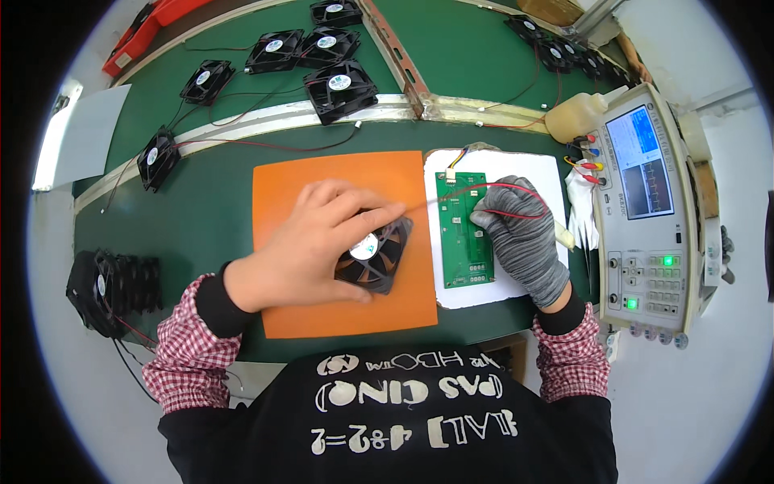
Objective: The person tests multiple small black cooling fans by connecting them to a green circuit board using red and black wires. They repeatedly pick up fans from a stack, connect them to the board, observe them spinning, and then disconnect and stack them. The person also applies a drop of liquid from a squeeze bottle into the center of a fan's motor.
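Note:
My bare left hand (pixel 310 234) lies over a black square cooling fan (pixel 389 256), its fingers at the far edge and its thumb at the near edge. The fan rests on an orange mat (pixel 302 319). From it a thin red lead (pixel 476 185) runs right and loops round to my right hand (pixel 524 242), which wears a grey striped glove. The fingertips of that hand pinch the lead's end above the right edge of a green circuit board (pixel 457 250). The fingers hide the lead's tip. The board lies on a white pad (pixel 516 302), with a cable plugged in at its far end.
At the right stands a tester (pixel 685 258) with a lit screen and coloured clips, beside a yellowish bottle (pixel 574 118). Several fans (pixel 343 89) with trailing leads lie beyond the pale ledge (pixel 282 121); more fans (pixel 121 282) are stacked at the left. A metal rail (pixel 399 56) divides the back.

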Demonstrator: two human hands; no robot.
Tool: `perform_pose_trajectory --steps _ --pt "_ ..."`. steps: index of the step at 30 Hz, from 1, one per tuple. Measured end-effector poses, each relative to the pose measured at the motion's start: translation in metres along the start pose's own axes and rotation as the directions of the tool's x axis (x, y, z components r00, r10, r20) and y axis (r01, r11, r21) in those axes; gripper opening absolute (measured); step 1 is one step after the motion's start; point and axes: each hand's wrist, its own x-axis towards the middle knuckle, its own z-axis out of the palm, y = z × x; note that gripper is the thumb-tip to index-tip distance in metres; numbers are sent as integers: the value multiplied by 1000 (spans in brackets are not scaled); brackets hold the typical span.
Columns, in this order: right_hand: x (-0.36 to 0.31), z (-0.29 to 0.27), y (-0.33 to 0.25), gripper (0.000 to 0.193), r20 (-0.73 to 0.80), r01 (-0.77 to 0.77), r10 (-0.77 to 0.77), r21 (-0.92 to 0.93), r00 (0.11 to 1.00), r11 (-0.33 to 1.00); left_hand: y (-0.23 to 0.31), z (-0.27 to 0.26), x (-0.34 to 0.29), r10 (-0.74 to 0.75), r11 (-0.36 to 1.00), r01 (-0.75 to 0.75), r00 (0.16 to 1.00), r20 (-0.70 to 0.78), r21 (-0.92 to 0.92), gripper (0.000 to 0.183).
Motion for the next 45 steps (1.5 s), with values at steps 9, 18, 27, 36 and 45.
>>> perform_pose_trajectory --steps 9,18,27,36,45 --pt "-7 -4 -4 23 119 138 -111 -251 987 958 32 0 1 257 893 -16 839 -480 450 66" --pt "-3 -3 4 11 33 67 -65 -50 997 997 9 16 1 -115 990 132 953 -279 44 95" --pt "-6 0 0 12 5 38 -38 -36 999 999 5 18 1 -105 991 124 954 -281 53 95" --pt "1 -2 1 17 86 84 -76 -100 993 991 8 16 0 -65 989 103 946 -316 105 91" --pt "-6 3 17 19 -26 158 -158 8 987 987 66 -32 -29 151 716 -425 869 -471 -554 49"
